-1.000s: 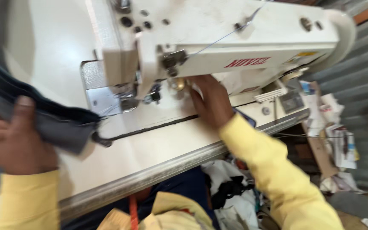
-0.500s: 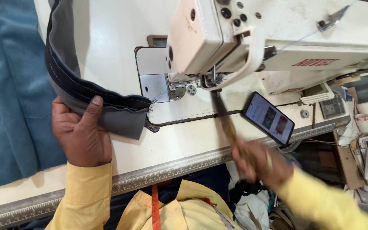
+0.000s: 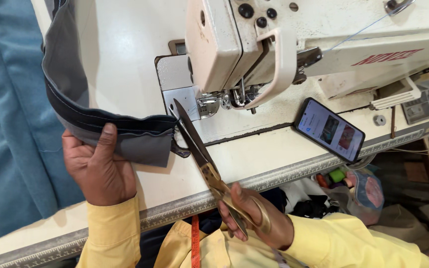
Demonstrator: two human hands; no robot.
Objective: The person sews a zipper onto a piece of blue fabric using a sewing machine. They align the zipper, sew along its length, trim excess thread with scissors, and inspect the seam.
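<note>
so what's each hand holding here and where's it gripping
Right hand holds brass-handled scissors by the handle loops. Left hand pins the grey fabric strip near its end.

On the table point(image 3: 125, 44), the folded cloth point(image 3: 105, 126) lies left of the sewing machine point(image 3: 294, 39), the phone point(image 3: 329, 129) right.
</note>
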